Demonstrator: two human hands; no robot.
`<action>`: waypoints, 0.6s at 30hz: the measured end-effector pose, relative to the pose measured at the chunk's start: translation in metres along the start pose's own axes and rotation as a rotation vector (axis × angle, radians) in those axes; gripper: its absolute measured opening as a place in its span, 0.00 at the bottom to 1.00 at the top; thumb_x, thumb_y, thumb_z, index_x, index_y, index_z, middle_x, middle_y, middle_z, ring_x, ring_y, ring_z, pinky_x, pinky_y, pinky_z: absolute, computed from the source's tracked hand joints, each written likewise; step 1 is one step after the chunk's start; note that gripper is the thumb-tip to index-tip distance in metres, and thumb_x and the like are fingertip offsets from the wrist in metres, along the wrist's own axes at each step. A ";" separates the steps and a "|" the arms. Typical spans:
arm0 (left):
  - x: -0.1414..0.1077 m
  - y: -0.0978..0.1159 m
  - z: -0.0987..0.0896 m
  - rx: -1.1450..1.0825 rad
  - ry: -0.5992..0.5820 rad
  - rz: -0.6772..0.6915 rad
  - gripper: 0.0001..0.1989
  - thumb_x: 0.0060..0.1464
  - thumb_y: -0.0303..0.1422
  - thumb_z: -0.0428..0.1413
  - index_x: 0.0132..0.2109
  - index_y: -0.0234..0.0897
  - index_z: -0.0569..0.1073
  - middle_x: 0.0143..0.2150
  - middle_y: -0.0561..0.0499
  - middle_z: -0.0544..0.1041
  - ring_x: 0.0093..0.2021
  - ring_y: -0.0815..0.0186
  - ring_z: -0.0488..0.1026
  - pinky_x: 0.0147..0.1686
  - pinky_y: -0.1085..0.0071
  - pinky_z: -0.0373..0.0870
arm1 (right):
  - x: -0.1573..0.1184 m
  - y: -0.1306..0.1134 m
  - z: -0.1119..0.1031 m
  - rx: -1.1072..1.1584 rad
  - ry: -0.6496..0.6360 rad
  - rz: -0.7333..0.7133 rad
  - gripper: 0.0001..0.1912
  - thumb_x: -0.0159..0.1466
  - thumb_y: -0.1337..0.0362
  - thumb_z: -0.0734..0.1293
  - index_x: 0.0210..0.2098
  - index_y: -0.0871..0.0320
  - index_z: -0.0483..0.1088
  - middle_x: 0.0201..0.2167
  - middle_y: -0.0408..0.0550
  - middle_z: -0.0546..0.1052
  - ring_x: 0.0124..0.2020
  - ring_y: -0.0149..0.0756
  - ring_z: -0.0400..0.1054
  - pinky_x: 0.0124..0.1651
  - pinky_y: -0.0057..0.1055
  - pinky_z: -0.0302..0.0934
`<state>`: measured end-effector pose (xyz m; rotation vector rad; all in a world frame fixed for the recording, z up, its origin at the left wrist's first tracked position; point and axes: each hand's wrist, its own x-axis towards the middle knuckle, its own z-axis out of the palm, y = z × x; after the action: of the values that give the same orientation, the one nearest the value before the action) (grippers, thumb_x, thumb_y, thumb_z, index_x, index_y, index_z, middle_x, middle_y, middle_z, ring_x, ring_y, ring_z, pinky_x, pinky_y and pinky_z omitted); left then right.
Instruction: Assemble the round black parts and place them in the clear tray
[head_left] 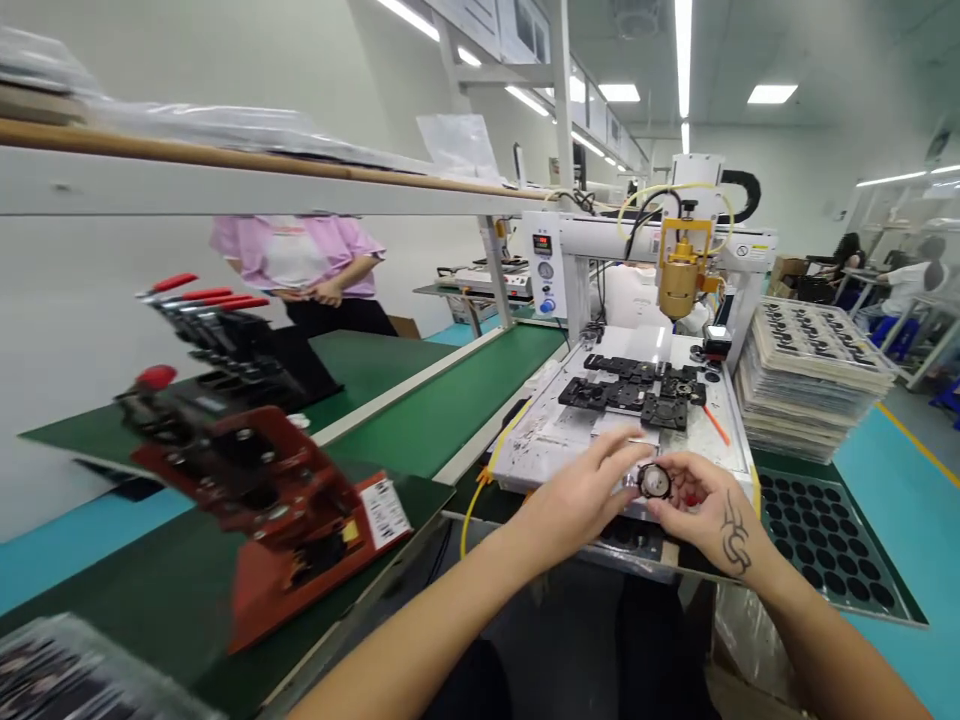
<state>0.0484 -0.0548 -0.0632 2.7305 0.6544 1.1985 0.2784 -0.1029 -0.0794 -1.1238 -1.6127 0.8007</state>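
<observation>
A small round part (656, 482), dark-rimmed with a pale, shiny face like a watch case, is held up in front of the white machine's bed. My right hand (709, 508) pinches it between thumb and fingers from the right. From the left, my left hand (577, 495) closes its thumb and fingertips at the part's edge; a shiny bit shows beside them, too small to name. Behind my hands, several black fixture plates (626, 392) lie on the machine bed (532, 445). A gold dispensing head (679, 285) hangs over them.
An orange stick (716, 425) lies on the bed's right. Stacked trays (814, 375) and a dark tray with round pockets (829, 540) are to the right. At left stand a red toggle press (292, 510), black clamps (247, 350) and a green conveyor (465, 400). A person in pink (300, 260) stands beyond.
</observation>
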 end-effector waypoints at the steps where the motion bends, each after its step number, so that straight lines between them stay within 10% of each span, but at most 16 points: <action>1: 0.015 -0.010 0.003 -0.026 -0.016 -0.036 0.23 0.70 0.31 0.57 0.69 0.45 0.66 0.66 0.39 0.72 0.65 0.52 0.75 0.63 0.56 0.76 | 0.002 0.003 -0.013 -0.038 0.068 -0.012 0.21 0.60 0.57 0.77 0.50 0.57 0.77 0.29 0.41 0.74 0.28 0.35 0.68 0.34 0.33 0.68; 10: 0.182 -0.099 0.072 0.115 -0.398 -0.310 0.22 0.60 0.40 0.65 0.56 0.31 0.79 0.59 0.34 0.78 0.62 0.45 0.75 0.64 0.57 0.71 | -0.007 0.003 -0.091 -0.236 0.312 -0.038 0.20 0.64 0.55 0.75 0.52 0.58 0.77 0.34 0.47 0.78 0.30 0.37 0.68 0.33 0.33 0.67; 18: 0.227 -0.132 0.094 0.102 -0.696 -0.388 0.18 0.43 0.44 0.74 0.36 0.37 0.84 0.35 0.46 0.85 0.39 0.53 0.81 0.44 0.63 0.75 | -0.037 0.010 -0.132 -0.237 0.404 0.037 0.23 0.65 0.51 0.75 0.53 0.56 0.78 0.35 0.48 0.79 0.32 0.38 0.71 0.34 0.33 0.71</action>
<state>0.2064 0.1676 -0.0062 2.6452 1.0675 0.1131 0.4103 -0.1357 -0.0601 -1.3863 -1.3696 0.3764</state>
